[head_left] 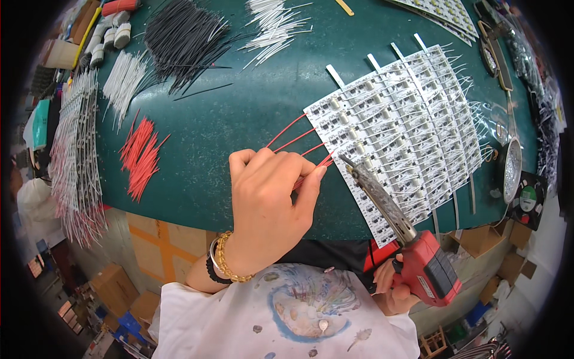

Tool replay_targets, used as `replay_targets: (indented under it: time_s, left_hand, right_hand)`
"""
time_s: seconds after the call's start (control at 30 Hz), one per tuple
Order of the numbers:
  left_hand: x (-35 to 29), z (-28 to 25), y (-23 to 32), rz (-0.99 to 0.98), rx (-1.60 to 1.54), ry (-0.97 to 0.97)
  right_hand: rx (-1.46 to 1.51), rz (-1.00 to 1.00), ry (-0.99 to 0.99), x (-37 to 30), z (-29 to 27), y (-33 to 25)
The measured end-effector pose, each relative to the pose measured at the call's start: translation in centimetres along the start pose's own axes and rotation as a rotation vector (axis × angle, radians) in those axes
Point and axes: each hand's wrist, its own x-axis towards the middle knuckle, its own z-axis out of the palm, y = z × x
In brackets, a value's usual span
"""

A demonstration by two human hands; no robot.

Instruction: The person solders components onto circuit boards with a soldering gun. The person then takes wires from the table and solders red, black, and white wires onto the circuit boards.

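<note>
My left hand (269, 200) is closed around several thin red wires (292, 142) beside the left edge of a white circuit board panel (397, 134). The far ends of some wires meet the panel's edge. Rows of small components and white wires cover the panel. In my right hand (393, 287) is a red soldering gun (426, 269), gripped by its handle near the table's front edge. Its dark metal barrel (382, 200) slants up and left, and the tip lies over the panel's left edge, close to the red wires. Whether the tip touches a joint I cannot tell.
Loose red wires (142, 157), white wires (124, 81) and a black wire pile (182, 42) lie on the green table (197, 128). Wired board strips (78, 155) hang over the left edge. At right stand a silver oval dish (511, 170) and a black fan-like square (529, 200).
</note>
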Motion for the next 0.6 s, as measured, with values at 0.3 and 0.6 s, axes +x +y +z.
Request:
replay_targets:
  time_s: [0.3,0.6]
  left_hand:
    - [-0.3,0.2,-0.1,0.013,0.032,0.029]
    - [-0.4,-0.1,-0.2,0.020,0.045,0.039]
  right_hand:
    - [-0.048,0.046,-0.199,0.0,-2.2,0.5]
    - [-0.090,-0.026,-0.119,0.8,-0.8,-0.1]
